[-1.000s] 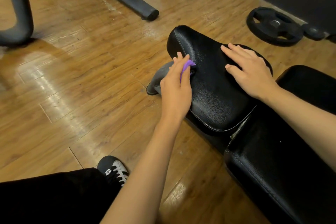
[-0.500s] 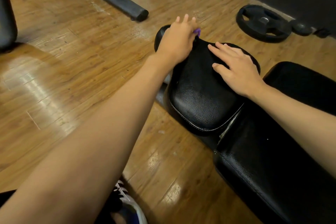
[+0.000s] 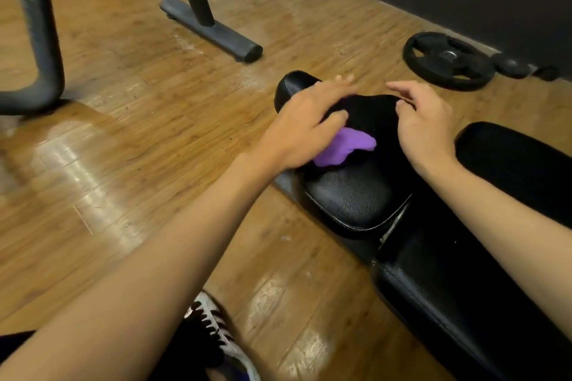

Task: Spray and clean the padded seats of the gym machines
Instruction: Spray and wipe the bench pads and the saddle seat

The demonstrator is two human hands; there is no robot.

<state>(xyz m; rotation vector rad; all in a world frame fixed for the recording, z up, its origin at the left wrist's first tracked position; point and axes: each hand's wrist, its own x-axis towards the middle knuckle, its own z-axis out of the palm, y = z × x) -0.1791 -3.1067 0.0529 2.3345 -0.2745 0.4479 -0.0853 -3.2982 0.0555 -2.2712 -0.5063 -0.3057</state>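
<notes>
A black padded seat (image 3: 356, 195) of a bench slopes up away from me at centre right. A purple cloth (image 3: 349, 145) lies on its upper half. My left hand (image 3: 303, 130) lies over the cloth's left part with fingers stretched forward, blurred by motion, and the cloth sticks out below the thumb. My right hand (image 3: 424, 124) is at the seat's right side, fingers loosely bent, holding nothing. No spray bottle shows.
The bench's long black pad (image 3: 464, 288) runs toward the lower right. A weight plate (image 3: 448, 60) and smaller plates (image 3: 510, 65) lie by the dark wall. A machine's floor foot (image 3: 213, 31) and a curved frame (image 3: 43, 40) stand on the wooden floor. My shoe (image 3: 216, 328) is below.
My left hand came back from the seat's far tip to its middle, and more of the purple cloth now shows. My right hand's fingers lifted and bent from lying flat.
</notes>
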